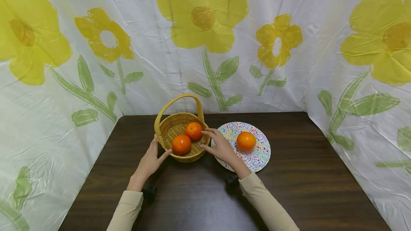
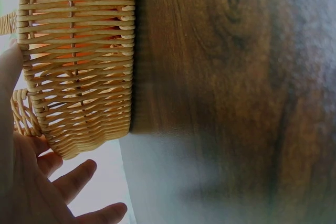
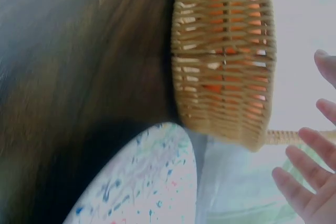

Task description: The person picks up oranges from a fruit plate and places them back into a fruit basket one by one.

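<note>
A wicker basket (image 1: 167, 127) with a tall arched handle stands toward the back of the table, with two round, glossy orange fruits (image 1: 181, 144) inside. My left hand (image 1: 148, 163) is at its left front side, thumb by the front rim and fingers along the outside. In the left wrist view, that hand's fingers (image 2: 73, 181) are spread and fairly straight beside the weave. Over the right rim hovers my right hand (image 1: 223, 148), fingers spread and extended toward the fruits, holding nothing. The right wrist view shows its fingertips (image 3: 302, 135) apart from the basket wall (image 3: 226, 66).
Right of the basket, a round multicolour-patterned plate (image 1: 261, 156) bears another orange fruit (image 1: 246, 142), partly behind the right forearm. The dark wooden table (image 1: 308, 188) meets a white curtain (image 1: 147, 81) with yellow flowers along its back and sides.
</note>
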A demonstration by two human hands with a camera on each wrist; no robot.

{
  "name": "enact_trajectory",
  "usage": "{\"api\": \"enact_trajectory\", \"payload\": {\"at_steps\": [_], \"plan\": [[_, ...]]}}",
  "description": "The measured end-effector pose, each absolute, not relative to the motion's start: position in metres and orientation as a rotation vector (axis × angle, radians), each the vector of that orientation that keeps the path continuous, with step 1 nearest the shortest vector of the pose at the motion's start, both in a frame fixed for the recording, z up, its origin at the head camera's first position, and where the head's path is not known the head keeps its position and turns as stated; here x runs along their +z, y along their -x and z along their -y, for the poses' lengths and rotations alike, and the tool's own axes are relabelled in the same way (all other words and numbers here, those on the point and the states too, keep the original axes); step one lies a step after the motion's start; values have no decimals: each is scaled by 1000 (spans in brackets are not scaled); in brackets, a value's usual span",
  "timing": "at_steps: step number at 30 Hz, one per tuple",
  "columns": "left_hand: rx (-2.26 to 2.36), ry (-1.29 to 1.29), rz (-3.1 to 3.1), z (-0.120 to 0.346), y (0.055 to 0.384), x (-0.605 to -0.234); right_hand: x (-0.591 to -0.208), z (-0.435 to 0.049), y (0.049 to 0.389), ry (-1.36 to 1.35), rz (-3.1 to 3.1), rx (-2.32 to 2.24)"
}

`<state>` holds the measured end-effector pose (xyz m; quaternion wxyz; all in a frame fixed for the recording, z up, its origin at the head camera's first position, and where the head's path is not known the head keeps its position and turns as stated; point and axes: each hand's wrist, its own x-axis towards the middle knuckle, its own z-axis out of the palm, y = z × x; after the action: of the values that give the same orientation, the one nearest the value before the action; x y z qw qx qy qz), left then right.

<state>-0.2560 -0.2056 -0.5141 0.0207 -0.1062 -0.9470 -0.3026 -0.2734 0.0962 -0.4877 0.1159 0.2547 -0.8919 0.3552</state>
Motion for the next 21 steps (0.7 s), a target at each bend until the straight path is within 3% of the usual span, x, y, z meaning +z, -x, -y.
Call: {"api": "enact_trajectory", "payload": {"at_steps": [21], "plan": [[-954,327,2930,205,256,-515,-482,-139,267,-578,2632,1032]]}}
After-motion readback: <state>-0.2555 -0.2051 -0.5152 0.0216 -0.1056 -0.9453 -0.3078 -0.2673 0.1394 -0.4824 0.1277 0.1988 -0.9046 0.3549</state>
